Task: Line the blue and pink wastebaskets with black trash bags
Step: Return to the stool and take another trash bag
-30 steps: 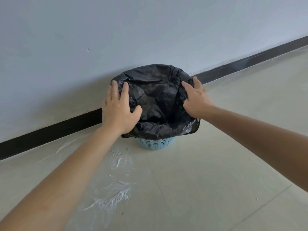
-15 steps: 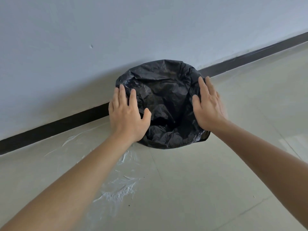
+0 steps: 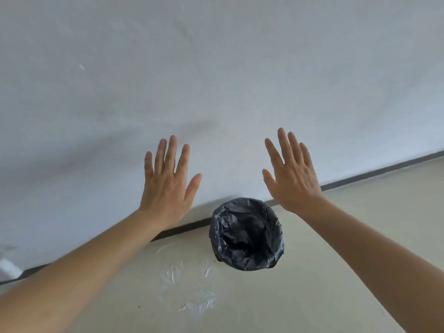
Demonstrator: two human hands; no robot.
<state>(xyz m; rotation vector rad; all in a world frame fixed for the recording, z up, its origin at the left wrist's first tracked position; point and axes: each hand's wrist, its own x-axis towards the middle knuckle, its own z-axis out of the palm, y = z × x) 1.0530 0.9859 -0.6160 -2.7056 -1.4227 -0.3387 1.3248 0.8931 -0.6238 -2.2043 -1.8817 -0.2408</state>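
Note:
A black trash bag point(image 3: 247, 233) lines a wastebasket that stands on the floor against the wall; the bag is folded over the rim and hides the basket's sides, so no blue shows. My left hand point(image 3: 168, 182) is raised above and to the left of the basket, fingers spread, holding nothing. My right hand point(image 3: 292, 175) is raised above and to the right of it, also spread and empty. Both hands are well apart from the bag. No pink wastebasket is in view.
A pale grey wall point(image 3: 216, 80) fills the upper part of the view, with a black baseboard point(image 3: 374, 177) along its foot. The cream floor point(image 3: 324, 296) has white scuffed patches point(image 3: 192, 289) just left of the basket.
Both hands have let go of the bag's rim and lifted up and apart with fingers spread. The view has pulled back and upward, so the basket looks smaller and lower.

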